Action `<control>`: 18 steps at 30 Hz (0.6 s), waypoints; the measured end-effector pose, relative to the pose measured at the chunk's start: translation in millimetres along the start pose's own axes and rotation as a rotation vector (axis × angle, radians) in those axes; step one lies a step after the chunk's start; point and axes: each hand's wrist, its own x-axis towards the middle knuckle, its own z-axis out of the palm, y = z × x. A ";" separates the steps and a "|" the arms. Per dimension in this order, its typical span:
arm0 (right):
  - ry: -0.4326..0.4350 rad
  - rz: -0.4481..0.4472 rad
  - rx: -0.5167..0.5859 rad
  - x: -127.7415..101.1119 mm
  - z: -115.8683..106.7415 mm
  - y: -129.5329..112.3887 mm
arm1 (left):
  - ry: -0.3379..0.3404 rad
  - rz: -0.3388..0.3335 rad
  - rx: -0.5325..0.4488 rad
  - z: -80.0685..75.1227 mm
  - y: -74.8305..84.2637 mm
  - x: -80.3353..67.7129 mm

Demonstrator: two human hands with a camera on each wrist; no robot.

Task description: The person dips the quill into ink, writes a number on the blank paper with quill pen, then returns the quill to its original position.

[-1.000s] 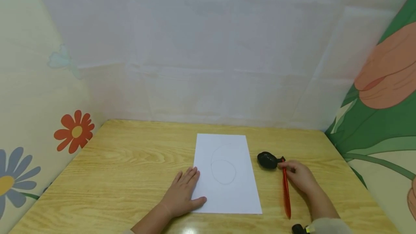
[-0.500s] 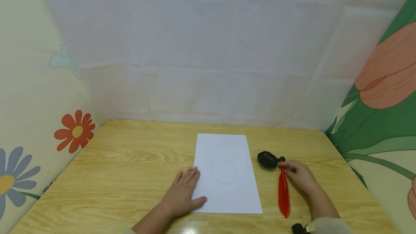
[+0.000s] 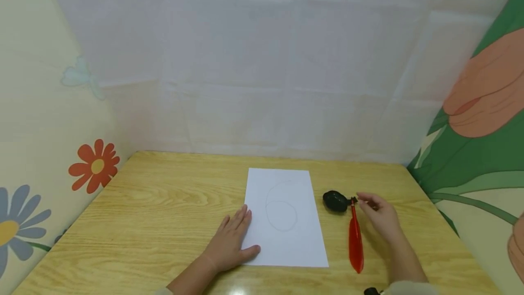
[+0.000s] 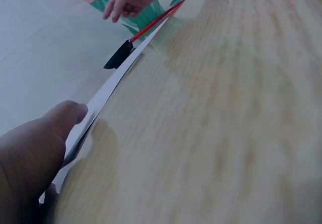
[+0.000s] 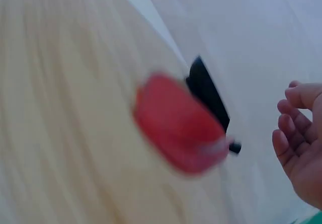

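A sheet of white paper point(image 3: 258, 185) lies on the table with a thin drawn line on it, shaped like a 6. My left hand point(image 3: 231, 245) rests flat on its left edge, fingers stretched and thumb spread. To the right of the sheet lies a black rounded object point(image 3: 335, 201) with a short narrow neck. A red feather-shaped piece point(image 3: 356, 249) extends from that neck toward the front edge; in the right wrist view the red piece point(image 5: 176, 126) is blurred. My right hand point(image 3: 380, 217) hovers just right of the neck, fingers loosely bent and holding nothing.
The wooden table point(image 3: 163, 204) meets a white cloth backdrop point(image 3: 229, 81) at the back. Flower-printed panels point(image 3: 483, 149) stand along both sides. A small dark object point(image 3: 371, 291) shows at the bottom edge by the right sleeve point(image 3: 411, 287).
My right hand has let go of the red piece and lifted slightly away. The red piece has turned to show its broad face. The left hand stays put.
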 end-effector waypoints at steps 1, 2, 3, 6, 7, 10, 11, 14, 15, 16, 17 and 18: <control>-0.001 -0.009 0.015 0.9 3.7 -5.8 | 0.008 -0.001 -0.009 0.4 -1.1 1.3; -0.005 -0.016 0.034 2.0 8.0 -11.8 | 0.017 -0.005 -0.018 0.7 -2.3 2.9; -0.016 -0.017 0.045 3.5 12.6 -17.7 | 0.023 -0.007 -0.026 0.4 -3.2 4.8; -0.060 -0.011 0.051 9.7 28.3 -36.2 | 0.044 -0.021 -0.012 -3.0 -4.8 16.0; -0.077 -0.020 0.047 12.8 34.1 -42.0 | 0.046 -0.028 -0.005 -6.3 -4.3 21.7; -0.112 -0.087 -0.037 23.2 53.2 -57.7 | 0.084 -0.041 0.052 -19.3 -2.3 46.3; -0.127 -0.115 -0.089 26.6 60.1 -62.4 | 0.102 -0.043 0.065 -24.6 -1.0 55.4; -0.150 -0.207 -0.322 36.3 81.1 -73.5 | 0.134 -0.074 0.121 -38.0 2.7 80.1; -0.159 -0.221 -0.408 38.5 87.4 -76.2 | 0.130 -0.093 0.143 -41.2 4.0 86.4; -0.174 -0.225 -0.486 40.1 93.1 -78.5 | 0.120 -0.113 0.166 -43.5 5.1 91.6; -0.192 -0.218 -0.556 41.0 97.9 -80.1 | 0.106 -0.130 0.193 -44.8 6.1 95.9; -0.205 -0.209 -0.614 41.8 102.1 -80.9 | 0.090 -0.147 0.221 -45.2 6.8 99.5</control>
